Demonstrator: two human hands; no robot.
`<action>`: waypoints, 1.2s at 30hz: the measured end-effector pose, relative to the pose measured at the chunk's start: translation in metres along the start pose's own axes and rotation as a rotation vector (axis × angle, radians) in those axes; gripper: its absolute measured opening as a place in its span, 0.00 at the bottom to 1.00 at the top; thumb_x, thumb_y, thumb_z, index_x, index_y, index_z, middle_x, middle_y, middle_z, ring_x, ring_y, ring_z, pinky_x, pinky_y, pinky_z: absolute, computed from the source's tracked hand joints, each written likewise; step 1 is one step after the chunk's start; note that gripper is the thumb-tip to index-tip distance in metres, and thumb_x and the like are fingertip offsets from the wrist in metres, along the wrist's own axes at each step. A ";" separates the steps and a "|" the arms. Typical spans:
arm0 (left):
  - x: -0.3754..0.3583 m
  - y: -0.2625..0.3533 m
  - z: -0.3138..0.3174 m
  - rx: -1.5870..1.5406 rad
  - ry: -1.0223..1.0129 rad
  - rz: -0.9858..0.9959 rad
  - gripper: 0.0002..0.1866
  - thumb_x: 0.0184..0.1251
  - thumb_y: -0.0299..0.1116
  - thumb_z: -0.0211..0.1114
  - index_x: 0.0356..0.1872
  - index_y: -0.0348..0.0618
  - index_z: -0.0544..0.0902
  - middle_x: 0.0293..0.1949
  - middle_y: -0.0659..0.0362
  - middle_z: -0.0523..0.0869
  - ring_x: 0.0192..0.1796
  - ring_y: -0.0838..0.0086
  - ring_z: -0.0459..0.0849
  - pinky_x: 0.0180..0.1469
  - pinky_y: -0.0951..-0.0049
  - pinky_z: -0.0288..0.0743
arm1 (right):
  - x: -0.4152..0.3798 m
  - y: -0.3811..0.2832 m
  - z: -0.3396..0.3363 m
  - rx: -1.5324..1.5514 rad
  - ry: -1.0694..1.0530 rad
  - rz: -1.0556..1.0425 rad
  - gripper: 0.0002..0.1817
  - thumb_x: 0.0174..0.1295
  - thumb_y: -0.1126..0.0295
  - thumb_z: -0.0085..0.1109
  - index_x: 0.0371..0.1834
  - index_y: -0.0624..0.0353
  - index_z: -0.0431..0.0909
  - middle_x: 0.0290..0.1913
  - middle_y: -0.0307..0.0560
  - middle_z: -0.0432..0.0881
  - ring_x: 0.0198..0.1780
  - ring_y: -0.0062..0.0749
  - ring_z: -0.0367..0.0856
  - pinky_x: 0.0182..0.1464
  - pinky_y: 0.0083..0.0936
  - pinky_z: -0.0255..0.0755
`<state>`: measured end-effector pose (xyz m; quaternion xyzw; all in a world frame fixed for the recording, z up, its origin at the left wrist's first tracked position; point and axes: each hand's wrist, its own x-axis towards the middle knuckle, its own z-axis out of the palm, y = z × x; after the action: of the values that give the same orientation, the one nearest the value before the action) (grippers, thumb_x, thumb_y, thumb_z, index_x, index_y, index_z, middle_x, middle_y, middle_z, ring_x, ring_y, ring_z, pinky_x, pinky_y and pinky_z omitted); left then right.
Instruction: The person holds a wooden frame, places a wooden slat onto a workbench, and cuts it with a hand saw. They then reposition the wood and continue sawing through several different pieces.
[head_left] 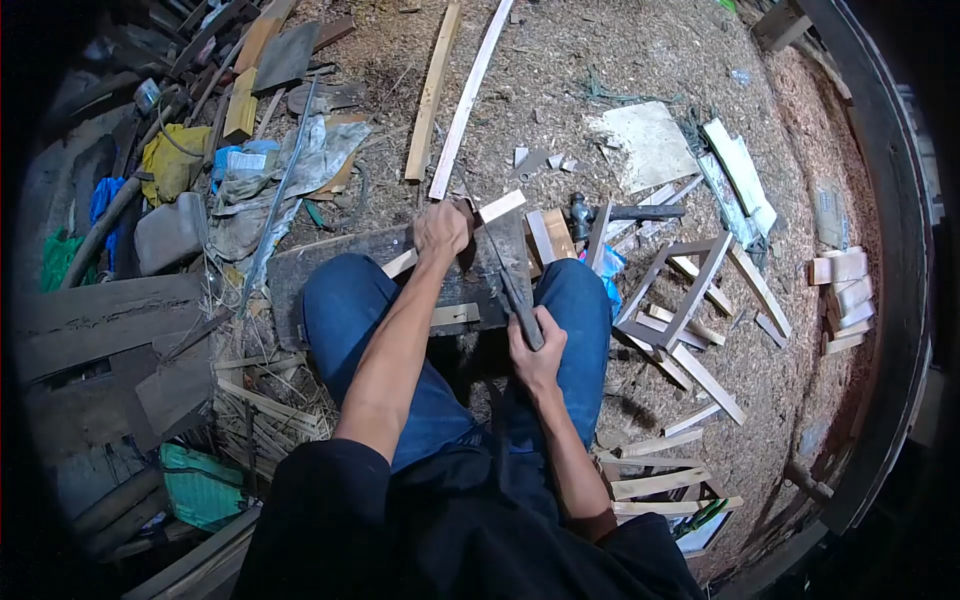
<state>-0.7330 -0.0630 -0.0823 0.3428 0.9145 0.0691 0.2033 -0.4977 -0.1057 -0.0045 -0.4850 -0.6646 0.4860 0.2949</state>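
My right hand [538, 345] is wrapped round the dark handle of a saw [514, 290], whose thin blade points up and away from me, beside a light wooden strip [500, 207]. My left hand [441, 228] is closed over the strip, pressing it down on a worn dark board [300, 272] between and beyond my knees. Another piece of the strip shows to the left of my left hand. A short wooden piece [455, 314] lies on the near part of the board. What sits under my left fingers is partly hidden.
A hammer [640, 212] and a small wooden frame [680, 290] lie to the right, among loose strips. Two long strips [435, 95] extend ahead. Stacked blocks [842, 300] are at the far right. Cloths, a jug [170, 235] and scrap wood crowd the left.
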 end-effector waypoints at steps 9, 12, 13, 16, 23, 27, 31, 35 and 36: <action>-0.021 -0.002 -0.005 -0.173 0.509 0.244 0.15 0.70 0.35 0.52 0.28 0.39 0.82 0.29 0.49 0.83 0.37 0.53 0.81 0.45 0.55 0.73 | 0.000 0.001 -0.013 0.038 -0.082 0.002 0.07 0.57 0.73 0.64 0.30 0.63 0.75 0.18 0.55 0.72 0.18 0.32 0.73 0.25 0.30 0.68; -0.044 0.001 -0.001 -0.113 0.612 0.367 0.13 0.70 0.36 0.54 0.31 0.40 0.82 0.32 0.52 0.83 0.41 0.56 0.81 0.47 0.57 0.73 | -0.005 -0.010 -0.006 0.049 -0.082 0.023 0.08 0.58 0.73 0.64 0.30 0.64 0.74 0.19 0.56 0.72 0.18 0.35 0.73 0.26 0.31 0.68; -0.045 -0.001 0.003 -0.093 0.669 0.397 0.13 0.70 0.37 0.54 0.31 0.41 0.81 0.34 0.55 0.82 0.41 0.58 0.80 0.46 0.58 0.72 | -0.006 -0.017 -0.004 0.029 -0.069 0.041 0.08 0.58 0.73 0.64 0.29 0.64 0.74 0.19 0.56 0.72 0.18 0.36 0.73 0.26 0.32 0.68; -0.033 -0.005 0.009 -0.015 0.618 0.301 0.11 0.70 0.36 0.55 0.31 0.41 0.80 0.33 0.55 0.82 0.38 0.59 0.78 0.43 0.61 0.72 | -0.002 -0.033 0.003 0.054 -0.027 0.005 0.10 0.59 0.72 0.63 0.28 0.65 0.72 0.20 0.58 0.73 0.19 0.47 0.75 0.27 0.35 0.69; -0.022 -0.003 0.012 -0.102 0.737 0.335 0.12 0.68 0.36 0.56 0.26 0.43 0.80 0.27 0.54 0.78 0.33 0.57 0.80 0.35 0.57 0.75 | 0.002 -0.054 0.011 -0.043 -0.071 0.059 0.12 0.61 0.70 0.63 0.29 0.65 0.71 0.23 0.63 0.76 0.30 0.63 0.80 0.28 0.38 0.71; -0.018 -0.005 0.016 -0.091 0.739 0.303 0.12 0.67 0.36 0.55 0.27 0.43 0.80 0.28 0.54 0.78 0.33 0.58 0.81 0.35 0.57 0.76 | 0.005 -0.048 0.026 -0.006 -0.039 0.024 0.11 0.61 0.71 0.63 0.29 0.65 0.71 0.23 0.64 0.76 0.30 0.63 0.79 0.27 0.37 0.70; -0.019 -0.004 0.017 -0.105 0.757 0.320 0.11 0.66 0.36 0.55 0.26 0.43 0.79 0.28 0.54 0.78 0.33 0.59 0.81 0.34 0.58 0.76 | 0.001 -0.045 0.025 -0.031 0.002 0.008 0.12 0.61 0.71 0.63 0.28 0.65 0.70 0.21 0.62 0.75 0.25 0.59 0.78 0.26 0.35 0.69; -0.017 -0.005 0.019 -0.081 0.757 0.306 0.11 0.64 0.35 0.55 0.25 0.43 0.80 0.28 0.55 0.78 0.35 0.60 0.81 0.35 0.58 0.77 | -0.004 -0.053 0.009 -0.042 -0.018 0.057 0.12 0.61 0.70 0.63 0.28 0.65 0.71 0.20 0.58 0.73 0.19 0.38 0.73 0.26 0.33 0.68; -0.016 -0.005 0.020 -0.063 0.737 0.300 0.11 0.63 0.35 0.55 0.25 0.43 0.81 0.29 0.55 0.79 0.36 0.60 0.81 0.36 0.59 0.77 | -0.007 -0.053 0.006 -0.044 -0.023 0.069 0.12 0.61 0.70 0.64 0.28 0.65 0.71 0.20 0.58 0.73 0.20 0.31 0.70 0.26 0.33 0.68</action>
<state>-0.7165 -0.0779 -0.0963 0.4185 0.8633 0.2445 -0.1406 -0.5191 -0.1169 0.0431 -0.5082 -0.6615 0.4866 0.2595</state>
